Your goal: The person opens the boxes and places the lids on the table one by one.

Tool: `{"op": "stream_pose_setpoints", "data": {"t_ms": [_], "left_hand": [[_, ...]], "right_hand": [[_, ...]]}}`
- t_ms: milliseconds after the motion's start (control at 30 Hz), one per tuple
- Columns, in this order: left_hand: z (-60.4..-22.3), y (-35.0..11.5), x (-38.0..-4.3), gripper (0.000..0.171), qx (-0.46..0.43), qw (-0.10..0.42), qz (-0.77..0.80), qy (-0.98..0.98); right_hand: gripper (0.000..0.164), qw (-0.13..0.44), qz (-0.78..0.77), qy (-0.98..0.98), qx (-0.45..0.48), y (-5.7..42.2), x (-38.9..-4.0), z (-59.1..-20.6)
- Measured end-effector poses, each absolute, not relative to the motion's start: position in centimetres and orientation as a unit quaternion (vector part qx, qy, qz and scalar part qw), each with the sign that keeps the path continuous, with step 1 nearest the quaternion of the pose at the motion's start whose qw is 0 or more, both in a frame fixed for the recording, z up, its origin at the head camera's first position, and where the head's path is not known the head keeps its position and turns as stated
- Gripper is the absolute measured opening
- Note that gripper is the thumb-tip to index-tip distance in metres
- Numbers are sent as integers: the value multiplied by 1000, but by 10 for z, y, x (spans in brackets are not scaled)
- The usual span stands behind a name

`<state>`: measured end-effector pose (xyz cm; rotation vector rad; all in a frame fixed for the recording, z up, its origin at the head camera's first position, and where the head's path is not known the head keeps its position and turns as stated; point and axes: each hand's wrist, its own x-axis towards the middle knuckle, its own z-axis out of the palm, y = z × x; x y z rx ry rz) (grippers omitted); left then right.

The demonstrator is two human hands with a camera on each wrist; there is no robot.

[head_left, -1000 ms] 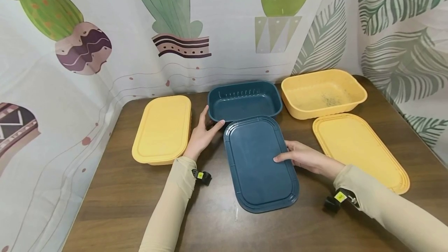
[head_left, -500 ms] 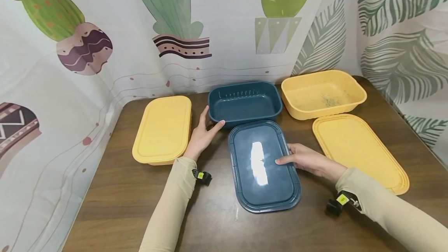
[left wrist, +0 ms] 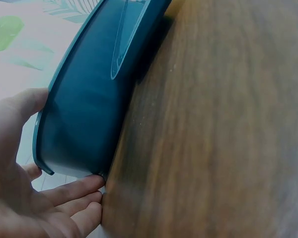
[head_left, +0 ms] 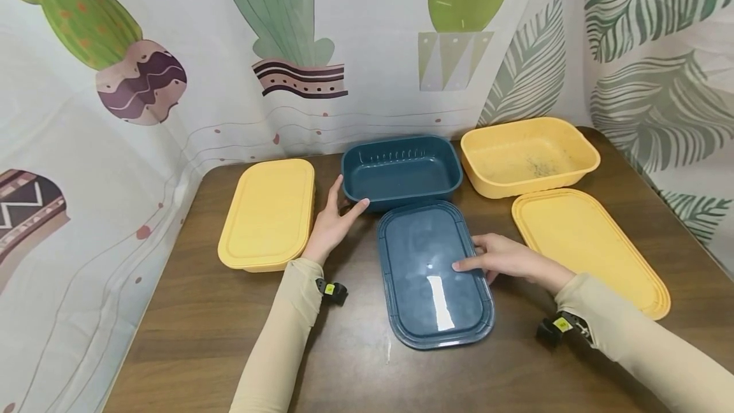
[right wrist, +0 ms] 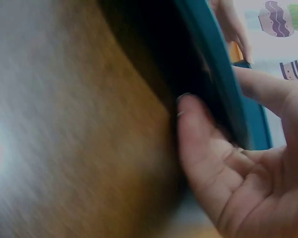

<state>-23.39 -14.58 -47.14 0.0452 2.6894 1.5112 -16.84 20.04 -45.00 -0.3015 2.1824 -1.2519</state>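
Note:
In the head view a dark blue rectangular food container (head_left: 401,180) stands uncovered at the back of the table. My left hand (head_left: 329,225) is at its near left corner, the thumb at the front rim and the straight forefinger along the left end. The left wrist view has this container (left wrist: 84,99) with the other fingertips low beside its end wall. My right hand (head_left: 504,257) grips a matching dark blue lid (head_left: 432,273) by its right long edge, thumb on top. In the right wrist view, fingers (right wrist: 196,134) reach under the lid. Its far end overlaps the container's front.
A yellow container with its lid on (head_left: 268,212) sits at the left. An uncovered yellow container (head_left: 527,158) stands at the back right, dark specks inside, with a yellow lid (head_left: 590,250) lying before it. A patterned cloth (head_left: 378,30) hangs behind the wooden table (head_left: 189,336).
The blue lid has come slightly toward me and to the right, its tilt altered and a bright reflection now on it. My left hand and the blue container stay put.

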Motion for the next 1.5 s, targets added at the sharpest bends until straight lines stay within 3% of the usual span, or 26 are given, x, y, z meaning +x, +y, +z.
{"op": "stream_pose_setpoints", "data": {"t_ms": [200, 800, 1500], "left_hand": [[-471, -146, -234, 95, 15, 28, 489, 872], [-470, -145, -235, 95, 19, 19, 484, 875], [-470, -145, -233, 97, 19, 23, 487, 873]], "right_hand": [[42, 262, -329, 899, -123, 206, -169, -438], [54, 291, -225, 917, -153, 214, -170, -436], [58, 301, -230, 910, -167, 213, -165, -436]]}}
